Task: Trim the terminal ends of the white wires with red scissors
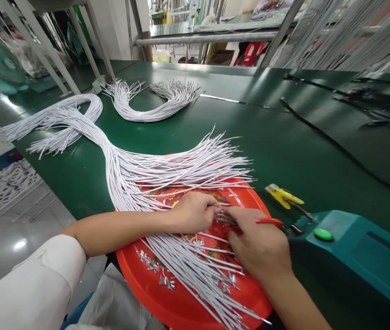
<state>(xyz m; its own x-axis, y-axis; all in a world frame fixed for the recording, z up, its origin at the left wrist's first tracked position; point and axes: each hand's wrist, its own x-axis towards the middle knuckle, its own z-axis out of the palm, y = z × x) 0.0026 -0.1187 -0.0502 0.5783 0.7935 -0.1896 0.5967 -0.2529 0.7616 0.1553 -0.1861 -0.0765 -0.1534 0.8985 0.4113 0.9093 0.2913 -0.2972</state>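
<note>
My left hand is closed in a pinch on the end of a white wire, over a red tray. My right hand is wrapped round a red-handled tool; its metal front reaches my left fingertips and is partly hidden by my fingers. A thick bundle of white wires fans across the tray, some strands above my left forearm and others below it. Small shiny metal pieces lie scattered on the patterned tray floor.
Right of the tray stands a teal machine with a green button; a yellow-handled tool lies beside it. More white wire bundles rest farther back on the green table. A black cable crosses the right side.
</note>
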